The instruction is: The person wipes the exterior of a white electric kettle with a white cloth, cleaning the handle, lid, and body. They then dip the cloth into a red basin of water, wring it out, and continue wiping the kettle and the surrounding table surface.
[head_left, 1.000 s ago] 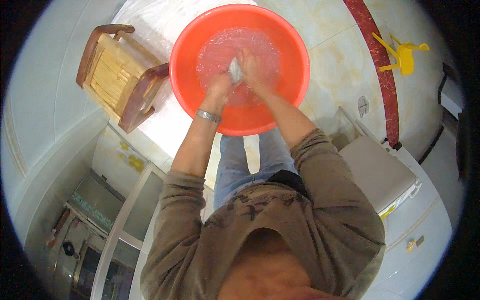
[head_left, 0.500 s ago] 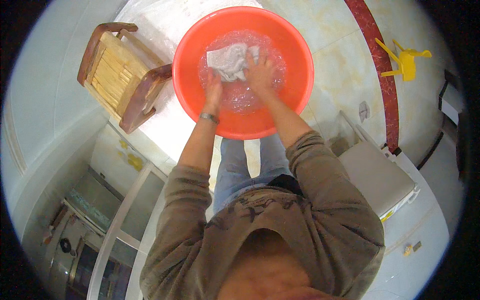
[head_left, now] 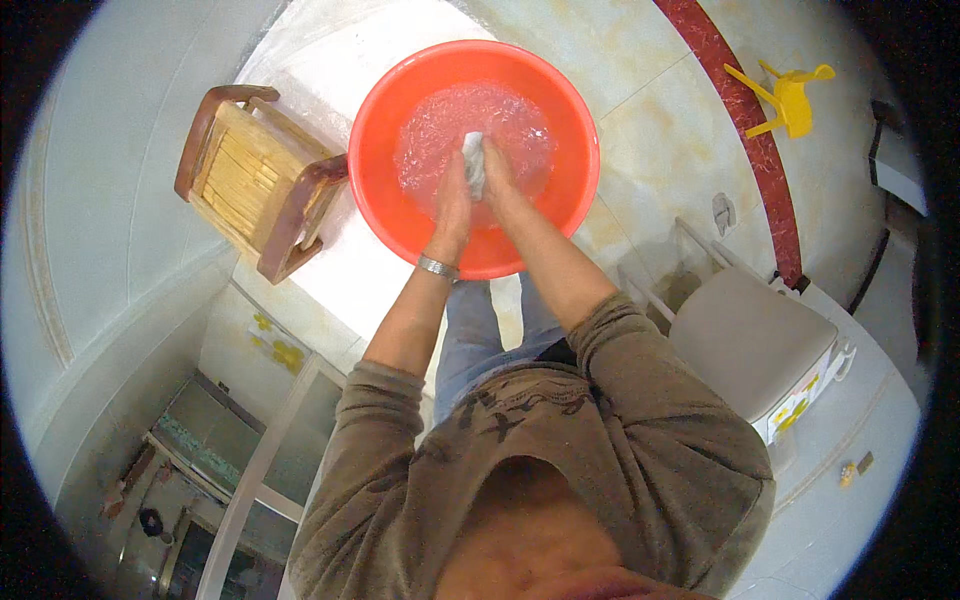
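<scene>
A round orange-red basin (head_left: 372, 155) holds sudsy water (head_left: 430, 125). Over the water, a bunched white cloth (head_left: 473, 160) is squeezed between my two palms. My left hand (head_left: 453, 200) presses on its left side, with a metal-banded watch on that wrist. My right hand (head_left: 496, 178) closes against it from the right. The cloth's upper end shows between the fingers, while the rest is hidden by the hands.
A wooden slatted stool (head_left: 245, 165) stands left of the basin, close to its rim. On the right are a grey-seated chair (head_left: 750, 335) and, farther off, a small yellow chair (head_left: 793, 103). A glazed door frame (head_left: 270, 440) is at lower left.
The cloth, earlier spread on the water under my hands, is now gathered into a narrow bundle between my palms. Both hands have come together and nearer to me.
</scene>
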Demonstrator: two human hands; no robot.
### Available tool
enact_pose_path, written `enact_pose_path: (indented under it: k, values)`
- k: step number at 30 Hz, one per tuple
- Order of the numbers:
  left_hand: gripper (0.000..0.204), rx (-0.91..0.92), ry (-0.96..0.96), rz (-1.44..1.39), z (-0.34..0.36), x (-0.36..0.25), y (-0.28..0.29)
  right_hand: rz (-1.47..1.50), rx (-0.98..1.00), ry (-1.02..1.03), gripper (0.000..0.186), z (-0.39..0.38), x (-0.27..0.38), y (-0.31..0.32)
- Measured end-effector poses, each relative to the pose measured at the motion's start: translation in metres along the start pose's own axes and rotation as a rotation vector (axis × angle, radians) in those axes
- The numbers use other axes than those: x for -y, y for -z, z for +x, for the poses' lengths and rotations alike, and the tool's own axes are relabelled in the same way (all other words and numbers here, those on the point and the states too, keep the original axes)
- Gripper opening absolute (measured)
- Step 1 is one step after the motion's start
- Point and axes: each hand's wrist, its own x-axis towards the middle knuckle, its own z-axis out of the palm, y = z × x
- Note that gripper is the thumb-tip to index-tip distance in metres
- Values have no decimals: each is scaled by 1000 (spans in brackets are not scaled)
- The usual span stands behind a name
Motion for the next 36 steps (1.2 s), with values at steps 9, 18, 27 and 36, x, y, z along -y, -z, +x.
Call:
enact_pose_path:
  k: [9, 18, 27, 36]
  values:
    - [37, -11, -902, 849, 13, -24, 2, -55, 288, -360, 48, -86, 52, -23]
    - [36, 235, -874, 1294, -19, -74, -3, -250, 258, 22, 34, -93, 74, -13]
    - [37, 198, -649, 1235, -33, -101, -20, -400, 238, 229, 28, -122, 87, -18]
    - [31, 141, -603, 1219, -37, -93, -27, -493, 223, 296, 36, -113, 78, -6]
